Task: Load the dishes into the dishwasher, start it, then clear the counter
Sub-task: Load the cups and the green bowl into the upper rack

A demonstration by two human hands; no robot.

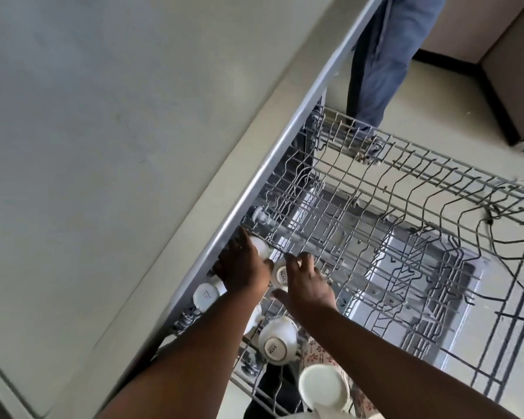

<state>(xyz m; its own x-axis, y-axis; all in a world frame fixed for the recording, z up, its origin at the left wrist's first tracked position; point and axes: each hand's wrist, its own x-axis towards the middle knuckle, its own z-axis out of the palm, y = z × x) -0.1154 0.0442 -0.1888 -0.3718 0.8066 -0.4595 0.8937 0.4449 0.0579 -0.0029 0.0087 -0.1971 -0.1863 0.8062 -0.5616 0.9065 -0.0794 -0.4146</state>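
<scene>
**Both hands at the cups in the pulled-out rack**

Upper dishwasher rack [406, 207] is pulled out from under the tabletop [103, 146], wire frame mostly bare on the far and right side. Cups sit upside down along the near-left edge of the rack, close to the tabletop lip.

Left hand [242, 267] is down on a white cup [262, 246] at the rack's left edge; fingers curve over it, but how firm the grip is can't be told. Right hand [307, 285] reaches in just beside it, fingers spread and fairly straight, fingertips at a cup with printed base [280, 275]; no clear grip on it.

More cups nearer the camera: one w/ plain base [206, 294] left of the left forearm, one w/ printed base [277, 340] between the forearms, and a plain white one [322, 388] at the bottom edge.

Another person's jeans leg [387, 55] stands beyond the rack on the floor [436, 101].
</scene>
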